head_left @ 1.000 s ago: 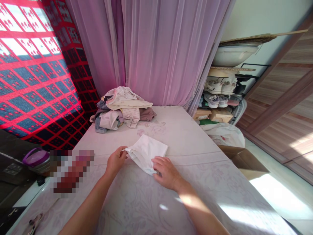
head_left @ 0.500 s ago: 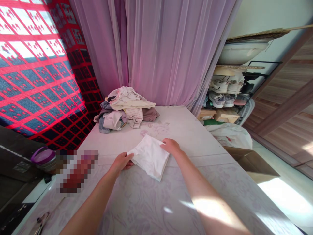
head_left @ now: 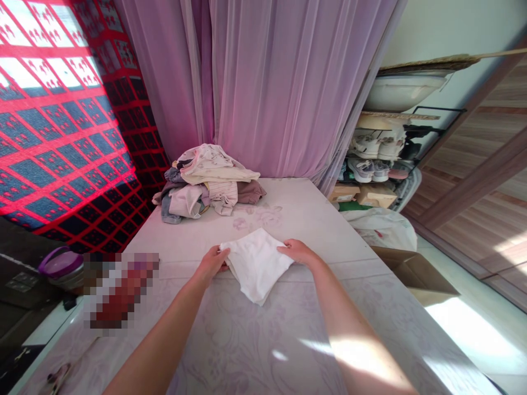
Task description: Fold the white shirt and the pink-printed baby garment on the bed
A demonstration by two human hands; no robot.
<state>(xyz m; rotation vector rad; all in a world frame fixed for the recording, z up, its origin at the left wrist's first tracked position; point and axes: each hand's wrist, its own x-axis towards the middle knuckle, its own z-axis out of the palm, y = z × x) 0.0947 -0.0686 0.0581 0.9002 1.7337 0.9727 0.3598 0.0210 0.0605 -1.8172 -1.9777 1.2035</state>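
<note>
Here, a white cloth (head_left: 257,269) lies between the apart hands: the left hand (head_left: 211,264) pinches its nearer corner, while the right hand (head_left: 298,251) rests flat on its opposite corner.

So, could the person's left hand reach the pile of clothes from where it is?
Probably yes: the left hand is at the white cloth's edge, and nothing stands between it and the pile of clothes ahead on the flowered sheet.

Strong daylight glows through the red patterned window covering (head_left: 49,109) at upper left, its pale panes close to glare. Sun bleaches the floor (head_left: 469,334) and lies across the right forearm (head_left: 362,351). Wide-angle distortion bows the edges, and a coarse pixelated block (head_left: 119,291) sits left of centre.
</note>
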